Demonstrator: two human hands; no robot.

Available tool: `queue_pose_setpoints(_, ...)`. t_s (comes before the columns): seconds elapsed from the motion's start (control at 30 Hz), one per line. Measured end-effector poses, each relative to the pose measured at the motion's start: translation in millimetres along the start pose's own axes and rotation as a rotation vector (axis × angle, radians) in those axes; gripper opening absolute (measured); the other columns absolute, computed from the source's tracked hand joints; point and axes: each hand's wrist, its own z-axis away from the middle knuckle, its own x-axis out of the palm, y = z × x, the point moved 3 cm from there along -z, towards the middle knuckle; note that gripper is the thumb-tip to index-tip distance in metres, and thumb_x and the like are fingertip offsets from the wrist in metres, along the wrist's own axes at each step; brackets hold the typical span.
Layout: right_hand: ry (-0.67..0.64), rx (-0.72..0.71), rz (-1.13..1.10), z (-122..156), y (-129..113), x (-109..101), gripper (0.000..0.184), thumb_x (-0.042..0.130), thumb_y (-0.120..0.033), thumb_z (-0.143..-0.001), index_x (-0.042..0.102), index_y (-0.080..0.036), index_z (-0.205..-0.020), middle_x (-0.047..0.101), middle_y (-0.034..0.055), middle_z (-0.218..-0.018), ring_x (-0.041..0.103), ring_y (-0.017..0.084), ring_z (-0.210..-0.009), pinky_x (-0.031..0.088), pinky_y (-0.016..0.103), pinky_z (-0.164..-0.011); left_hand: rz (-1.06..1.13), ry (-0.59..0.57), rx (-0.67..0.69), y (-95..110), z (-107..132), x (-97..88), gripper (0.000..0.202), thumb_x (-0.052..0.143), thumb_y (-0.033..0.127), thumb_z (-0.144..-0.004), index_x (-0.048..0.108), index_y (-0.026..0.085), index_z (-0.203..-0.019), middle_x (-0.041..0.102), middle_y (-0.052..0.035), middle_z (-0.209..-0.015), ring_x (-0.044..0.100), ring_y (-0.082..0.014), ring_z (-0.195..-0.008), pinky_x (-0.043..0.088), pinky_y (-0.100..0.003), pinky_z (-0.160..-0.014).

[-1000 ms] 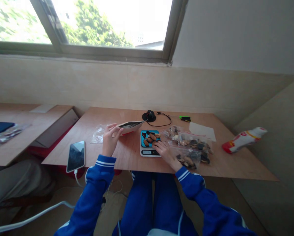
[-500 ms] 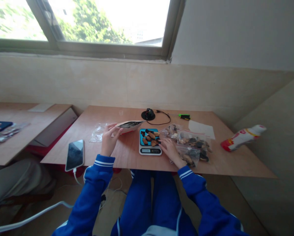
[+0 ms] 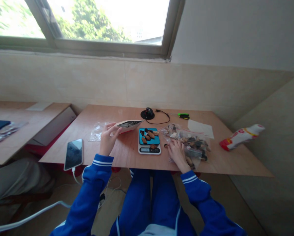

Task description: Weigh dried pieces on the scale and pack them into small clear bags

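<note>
Our left hand [image 3: 107,139] pinches a pale, dark-mouthed pouch [image 3: 128,125] near its rim, probably to keep it gaping. Our right hand [image 3: 177,152] curls loosely at a small brown chunk [image 3: 166,145], grip unclear. Rounded brown pieces [image 3: 151,134] rest on the white, blue-topped scale [image 3: 156,140].

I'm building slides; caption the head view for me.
Left hand holding an open pouch, right hand near a scale bearing brown pieces.

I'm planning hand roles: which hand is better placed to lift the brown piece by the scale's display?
Probably the right hand: it is nearer the brown piece; the left hand holds an open pouch.
</note>
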Motion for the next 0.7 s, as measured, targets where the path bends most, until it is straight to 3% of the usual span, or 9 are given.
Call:
queue_pose_setpoints(0.17,-0.080,-0.151,-0.142,-8.6,-29.5,-0.4,0.027,0.046,-0.027,-0.091,0.062,-0.022,-0.112,0.054,0.0124,-0.128,0.046,0.030,-0.115,0.033,0.046,-0.094,-0.002,0.001,-0.001,-0.6,0.2,0.2,0.028,0.057,0.045,-0.084,0.068,0.019,-0.078,0.060,-0.0064,-0.102,0.059,-0.0193,-0.100,0.048,-0.035,-0.091)
queue_pose_setpoints(0.33,-0.162,-0.051,-0.285,-22.4,-44.1,6.2,0.018,0.055,-0.032,-0.088,0.067,-0.022,-0.096,0.058,0.0111,-0.116,0.048,0.029,-0.109,0.033,0.046,-0.090,-0.002,-0.006,0.003,-0.2,0.0,-0.7,0.027,0.057,0.043,-0.085,0.068,0.019,-0.078,0.060,-0.0062,-0.101,0.059,-0.0189,-0.100,0.047,-0.035,-0.092)
queue_pose_setpoints(0.53,-0.145,0.060,-0.411,-37.9,-24.5,12.6,0.015,0.060,-0.034,-0.085,0.070,-0.023,-0.084,0.060,0.0079,-0.104,0.050,0.028,-0.105,0.034,0.044,-0.088,-0.004,-0.004,0.004,0.2,-0.1,-2.0,0.026,0.057,0.042,-0.085,0.068,0.019,-0.078,0.060,-0.0062,-0.102,0.059,-0.0185,-0.099,0.047,-0.034,-0.091)
queue_pose_setpoints(0.7,-0.109,0.169,-0.363,-55.4,-4.3,23.0,0.016,0.060,-0.033,-0.084,0.071,-0.021,-0.084,0.060,0.0098,-0.101,0.052,0.029,-0.105,0.034,0.045,-0.088,-0.002,-0.010,0.003,-0.1,0.1,-1.5,0.027,0.057,0.043,-0.085,0.068,0.019,-0.079,0.061,-0.0065,-0.102,0.058,-0.0198,-0.101,0.046,-0.036,-0.093)
